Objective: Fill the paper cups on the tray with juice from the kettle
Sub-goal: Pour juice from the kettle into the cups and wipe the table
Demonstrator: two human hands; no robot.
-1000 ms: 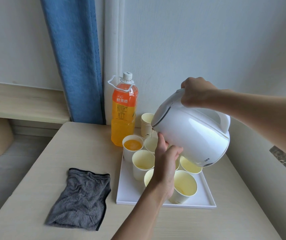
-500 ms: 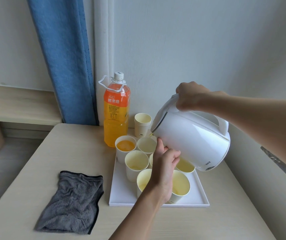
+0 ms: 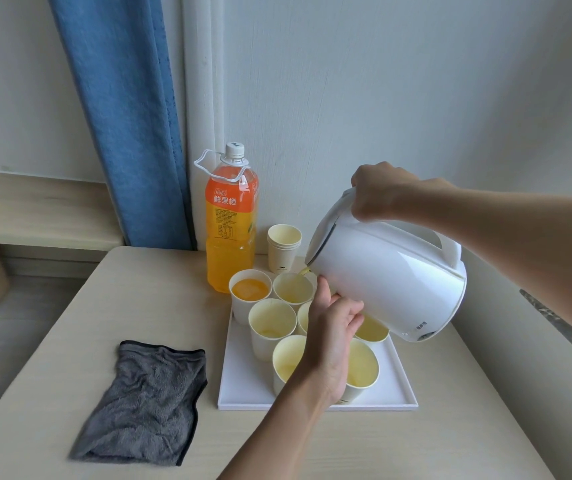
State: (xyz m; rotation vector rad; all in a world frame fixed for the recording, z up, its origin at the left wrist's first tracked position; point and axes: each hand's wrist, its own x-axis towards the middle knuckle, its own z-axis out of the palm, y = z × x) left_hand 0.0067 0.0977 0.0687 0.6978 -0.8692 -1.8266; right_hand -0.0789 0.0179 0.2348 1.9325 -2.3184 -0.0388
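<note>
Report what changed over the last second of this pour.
The kettle has tipped its spout lower, toward the back cup beside the full cup, and a thin thread of juice now shows there. No grip changed: the right hand keeps holding the handle, and the left hand keeps propping the kettle's side. The bottle, cloth and tray stayed put.

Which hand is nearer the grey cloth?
Left. The left hand touches the kettle above the tray, right of the cloth; the right hand grips the kettle's handle, farther away.
</note>
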